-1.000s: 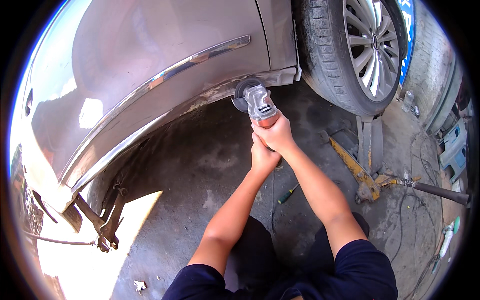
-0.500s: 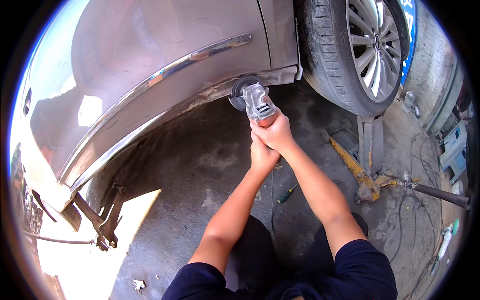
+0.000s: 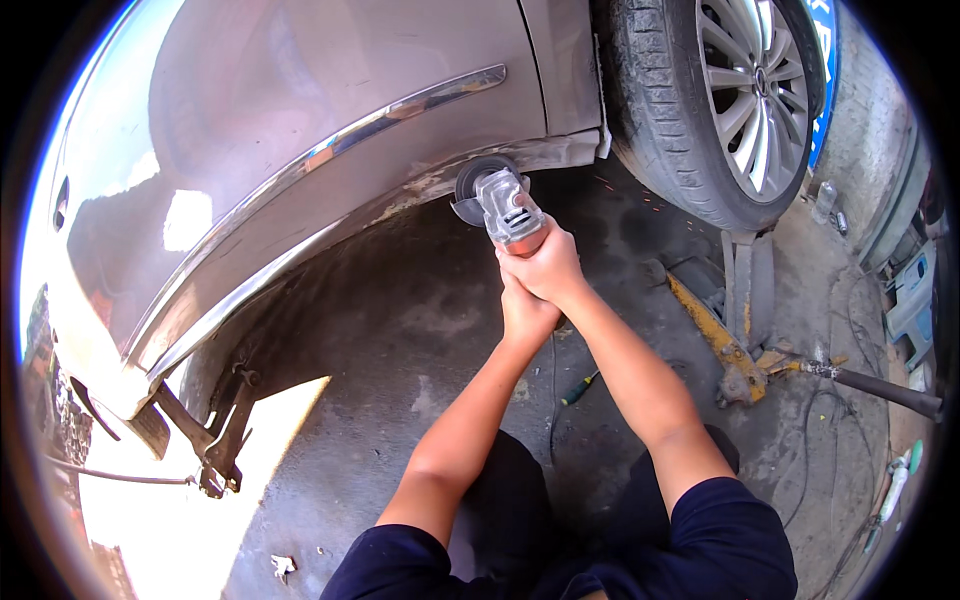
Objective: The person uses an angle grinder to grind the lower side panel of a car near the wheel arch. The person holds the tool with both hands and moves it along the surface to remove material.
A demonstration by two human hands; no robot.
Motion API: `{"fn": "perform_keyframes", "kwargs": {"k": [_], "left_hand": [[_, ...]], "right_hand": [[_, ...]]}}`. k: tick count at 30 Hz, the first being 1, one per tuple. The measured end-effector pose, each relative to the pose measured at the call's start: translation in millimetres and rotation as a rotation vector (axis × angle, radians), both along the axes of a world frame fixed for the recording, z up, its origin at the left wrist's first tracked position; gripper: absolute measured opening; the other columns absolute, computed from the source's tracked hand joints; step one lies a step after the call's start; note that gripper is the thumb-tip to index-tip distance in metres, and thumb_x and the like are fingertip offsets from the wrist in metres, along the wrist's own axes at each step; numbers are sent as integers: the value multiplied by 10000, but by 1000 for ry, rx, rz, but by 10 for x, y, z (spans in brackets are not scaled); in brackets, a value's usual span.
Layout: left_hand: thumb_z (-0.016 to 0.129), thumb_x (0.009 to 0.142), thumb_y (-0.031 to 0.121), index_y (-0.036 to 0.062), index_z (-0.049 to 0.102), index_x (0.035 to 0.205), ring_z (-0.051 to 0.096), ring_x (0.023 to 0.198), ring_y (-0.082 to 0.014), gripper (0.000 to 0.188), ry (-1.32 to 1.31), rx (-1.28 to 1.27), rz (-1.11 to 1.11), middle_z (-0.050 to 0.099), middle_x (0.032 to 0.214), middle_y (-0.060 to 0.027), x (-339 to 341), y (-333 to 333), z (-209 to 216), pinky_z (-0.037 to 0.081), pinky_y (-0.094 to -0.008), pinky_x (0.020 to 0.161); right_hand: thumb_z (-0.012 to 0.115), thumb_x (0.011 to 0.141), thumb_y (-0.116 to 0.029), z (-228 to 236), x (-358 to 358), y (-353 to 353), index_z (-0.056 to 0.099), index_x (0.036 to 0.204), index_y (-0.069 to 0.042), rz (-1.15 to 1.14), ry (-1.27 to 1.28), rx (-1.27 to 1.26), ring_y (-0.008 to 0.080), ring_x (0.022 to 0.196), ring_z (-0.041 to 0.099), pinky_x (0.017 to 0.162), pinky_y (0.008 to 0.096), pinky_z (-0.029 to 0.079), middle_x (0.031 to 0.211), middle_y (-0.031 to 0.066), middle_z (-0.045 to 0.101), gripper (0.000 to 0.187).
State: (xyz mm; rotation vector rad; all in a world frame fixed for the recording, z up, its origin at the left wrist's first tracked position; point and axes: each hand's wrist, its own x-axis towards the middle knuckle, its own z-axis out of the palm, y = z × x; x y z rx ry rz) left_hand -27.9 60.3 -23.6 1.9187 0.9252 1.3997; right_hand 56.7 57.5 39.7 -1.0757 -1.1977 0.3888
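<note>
Navy short sleeves (image 3: 735,535); black trousers (image 3: 505,495); bare forearms (image 3: 640,400); ungloved fingers (image 3: 514,263).

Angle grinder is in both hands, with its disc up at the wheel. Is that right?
Not the wheel: the head view shows the disc at the scuffed lower edge of the car body, with the wheel off to the right. The angle grinder is indeed in both hands, left hand and right hand.

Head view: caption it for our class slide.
Right hand and left hand grip a grinder at the lower edge of a car, sparks near the tyre.
</note>
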Motion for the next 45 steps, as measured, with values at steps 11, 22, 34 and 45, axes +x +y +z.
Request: {"fn": "perform_keyframes", "kwargs": {"k": [11, 22, 34, 45], "left_hand": [[853, 827, 273, -26, 194, 1546, 685, 1177, -429, 1021, -6, 26, -34, 654, 1301, -292, -51, 2, 87, 538, -441, 973], [834, 827, 219, -15, 385, 1426, 671, 1161, -364, 785, -52, -88, -65, 640, 1289, -239, -27, -48, 68, 534, -433, 949], [841, 833, 259, -3, 165, 1574, 684, 1177, -415, 1037, 1, 13, -79, 638, 1324, -282, -47, -22, 92, 536, -439, 973], [845, 812, 213, -16, 484, 1368, 675, 1145, -350, 702, -69, 3, -78, 666, 1234, -213, -10, -25, 72, 529, -426, 959]], "right_hand": [[905, 714, -281, 4, -44, 25, 663, 1057, 22, -23, -31, 44, 347, 927, 772, 825, 400, 602, 957, 205, 765, 518], [902, 705, -311, -9, -38, 6, 662, 1061, 23, -57, -53, -21, 379, 928, 762, 816, 416, 603, 953, 221, 760, 545], [905, 708, -285, 42, -32, -44, 659, 1056, 22, -59, -29, 19, 362, 923, 770, 810, 406, 602, 944, 210, 761, 526], [901, 709, -303, 59, -18, -44, 656, 1050, 14, -62, -56, 17, 373, 928, 764, 817, 416, 601, 956, 216, 761, 526]]}}
